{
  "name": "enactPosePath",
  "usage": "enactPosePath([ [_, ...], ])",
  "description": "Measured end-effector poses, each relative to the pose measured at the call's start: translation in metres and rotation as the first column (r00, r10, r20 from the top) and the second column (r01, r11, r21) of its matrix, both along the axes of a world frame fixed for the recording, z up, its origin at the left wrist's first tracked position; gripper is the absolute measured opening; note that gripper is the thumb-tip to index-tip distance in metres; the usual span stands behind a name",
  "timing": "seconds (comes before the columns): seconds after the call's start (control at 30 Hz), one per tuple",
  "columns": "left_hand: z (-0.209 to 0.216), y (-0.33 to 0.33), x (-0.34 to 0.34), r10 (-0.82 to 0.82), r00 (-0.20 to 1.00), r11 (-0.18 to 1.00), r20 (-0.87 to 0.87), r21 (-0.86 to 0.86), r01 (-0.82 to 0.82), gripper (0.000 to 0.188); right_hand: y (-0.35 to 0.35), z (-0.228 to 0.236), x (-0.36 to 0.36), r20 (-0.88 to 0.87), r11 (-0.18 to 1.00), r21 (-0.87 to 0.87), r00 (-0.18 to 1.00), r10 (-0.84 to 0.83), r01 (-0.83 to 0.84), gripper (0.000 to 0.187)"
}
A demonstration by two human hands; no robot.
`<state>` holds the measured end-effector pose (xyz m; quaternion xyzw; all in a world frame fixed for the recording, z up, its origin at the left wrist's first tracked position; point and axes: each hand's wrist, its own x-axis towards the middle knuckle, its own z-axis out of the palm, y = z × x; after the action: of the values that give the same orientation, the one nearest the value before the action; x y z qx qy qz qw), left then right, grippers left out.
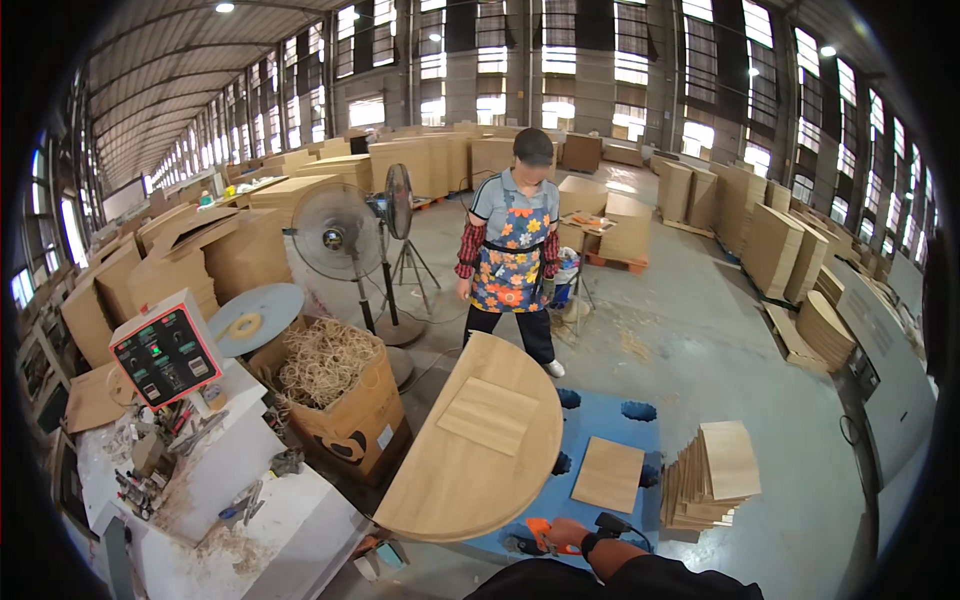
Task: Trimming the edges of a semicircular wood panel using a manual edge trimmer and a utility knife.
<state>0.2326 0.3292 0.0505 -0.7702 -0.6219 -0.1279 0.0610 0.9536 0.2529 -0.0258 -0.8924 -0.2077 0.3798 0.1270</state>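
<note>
Near the bottom edge, my right hand (568, 535) is closed around an orange and black tool (538, 533), apparently a hand-held power tool; its exact kind does not show. A dark band circles the wrist, and a black part with a cord (612, 525) lies just beyond it. The hand is low over the front of a blue plastic pallet (597, 406). Left of it is a wood-grain half-round board (440, 480), with a smaller rectangular board (490, 415) flat on top. A squarish wooden panel (609, 474) rests on the pallet. My left hand is out of the picture.
A person in a flowered apron (512, 265) stands behind the half-round board. To the right is a stack of thin panels (712, 470). On the left are a box of shavings (335, 400), a white machine table (290, 520), a control panel (165, 350) and fans (335, 232).
</note>
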Motion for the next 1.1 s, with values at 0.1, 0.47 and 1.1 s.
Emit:
enactPosePath([
  [0.1, 0.002, 0.008, 0.002, -0.034, 0.999, 0.999, -0.005, 0.013, 0.034, 0.058, -0.007, -0.012, -0.003, 0.067, 0.999, 0.006, 0.997, 0.046, -0.047, 0.037],
  [0.47, 0.008, 0.016, 0.004, -0.093, 0.995, 0.995, -0.029, 0.042, 0.094, 0.052, -0.022, 0.009, -0.019, -0.045, 0.997, -0.071, 0.999, -0.027, 0.024, 0.04],
  [1.1, 0.008, 0.001, 0.011, -0.093, 0.994, 0.986, -0.059, 0.132, 0.1, 0.047, 0.004, 0.014, -0.014, 0.009, 0.992, -0.082, 0.996, 0.093, -0.092, 0.042],
])
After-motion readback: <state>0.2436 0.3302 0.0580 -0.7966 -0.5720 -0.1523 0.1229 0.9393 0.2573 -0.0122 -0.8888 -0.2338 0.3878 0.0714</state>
